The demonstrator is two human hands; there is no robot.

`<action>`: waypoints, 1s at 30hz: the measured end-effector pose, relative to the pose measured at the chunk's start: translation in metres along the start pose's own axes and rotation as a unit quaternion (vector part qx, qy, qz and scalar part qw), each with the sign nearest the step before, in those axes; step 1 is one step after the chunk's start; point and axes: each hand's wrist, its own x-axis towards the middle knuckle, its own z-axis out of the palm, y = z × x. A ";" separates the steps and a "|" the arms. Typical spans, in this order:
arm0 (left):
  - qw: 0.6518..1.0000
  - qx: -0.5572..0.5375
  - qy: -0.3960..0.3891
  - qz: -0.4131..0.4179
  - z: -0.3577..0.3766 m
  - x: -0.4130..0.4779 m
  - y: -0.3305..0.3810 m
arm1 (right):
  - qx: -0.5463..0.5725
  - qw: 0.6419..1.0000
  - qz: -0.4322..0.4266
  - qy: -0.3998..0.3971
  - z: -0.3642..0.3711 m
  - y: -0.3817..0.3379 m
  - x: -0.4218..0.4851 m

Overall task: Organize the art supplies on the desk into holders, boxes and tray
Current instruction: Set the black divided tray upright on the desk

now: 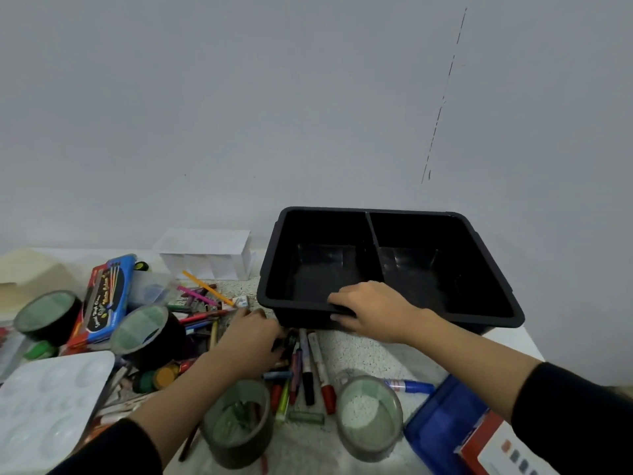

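**Fingers [342, 298] over the rim, fingertips among the markers**

Shows the right hand [368, 311] gripping the near rim of the black two-compartment plastic tray [479, 315], with its fingers folded over the edge into the left compartment. Places the left hand [250, 341] just beside the tray's near-left corner, reaching down into a loose bunch of felt markers [308, 371] on the speckled white desk [376, 354]. Cannot be read for grasp: the back of that hand hides its fingertips, so pinching or merely touching stays undecided.

Sets the markers' long axes running roughly away from the person, with their far ends at the tray's front wall. Puts the bunch immediately to the right of the left fingertips, between the two hands. Makes the left hand the nearer one, the right being taken up with the tray.

Stands a dark cylindrical holder with green lining [236, 423] near the bunch's closer end.

Probably calls for the left fingers to close across the barrels, not along them, followed by a short carry to tray or holder.
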 end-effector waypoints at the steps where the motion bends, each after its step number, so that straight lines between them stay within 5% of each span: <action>1: 1.000 -0.001 -0.001 0.002 0.000 0.002 -0.001 | 0.007 1.000 -0.003 0.014 0.000 0.000 0.000; 7: 0.995 -0.077 0.056 0.032 0.004 -0.004 -0.007 | -0.015 0.999 -0.002 0.049 -0.007 0.003 0.000; 15: 0.979 -0.163 -0.003 0.124 -0.001 -0.006 0.000 | 0.004 0.998 0.022 0.057 -0.007 0.000 0.002; 30: 0.970 -0.082 0.039 0.226 0.011 0.004 0.041 | 0.015 0.998 0.010 0.052 -0.007 0.000 0.000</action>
